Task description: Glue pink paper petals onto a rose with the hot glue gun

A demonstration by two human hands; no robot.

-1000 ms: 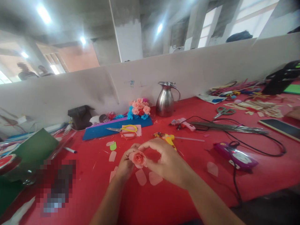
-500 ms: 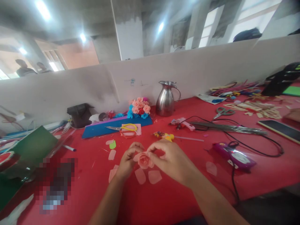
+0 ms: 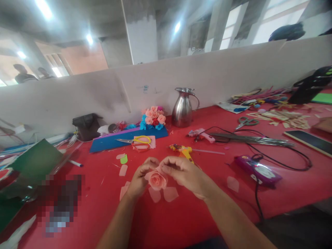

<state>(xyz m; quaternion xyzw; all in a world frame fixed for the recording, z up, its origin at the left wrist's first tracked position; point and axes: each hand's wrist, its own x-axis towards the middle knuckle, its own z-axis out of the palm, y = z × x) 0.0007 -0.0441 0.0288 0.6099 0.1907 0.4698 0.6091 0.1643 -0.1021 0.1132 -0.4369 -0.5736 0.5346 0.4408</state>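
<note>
A peach paper rose [image 3: 157,180] is held between my two hands, its layered petals facing up toward me. My left hand [image 3: 141,176] is closed round the rose's left side, with its fingertips partly hidden behind the bloom. At the rose's upper right edge, the thumb and fingers of my right hand [image 3: 184,174] pinch an outer petal. Loose peach petals [image 3: 171,194] lie on the red table just below the rose. More petals [image 3: 123,170] and a lime green piece [image 3: 124,159] are to the left of my left hand.
Beyond my hands lie a yellow glue gun [image 3: 184,151] and yellow-handled scissors [image 3: 136,140]. Finished paper flowers [image 3: 153,117] rest by a steel jug [image 3: 183,109]. On the right are a purple device with a cable [image 3: 258,171], a bundle of wires [image 3: 251,139] and a phone [image 3: 308,142].
The rose has tilted so more of its bloom faces me and has shifted slightly left. My right hand has moved a little left with it, fingers bent over its edge.
</note>
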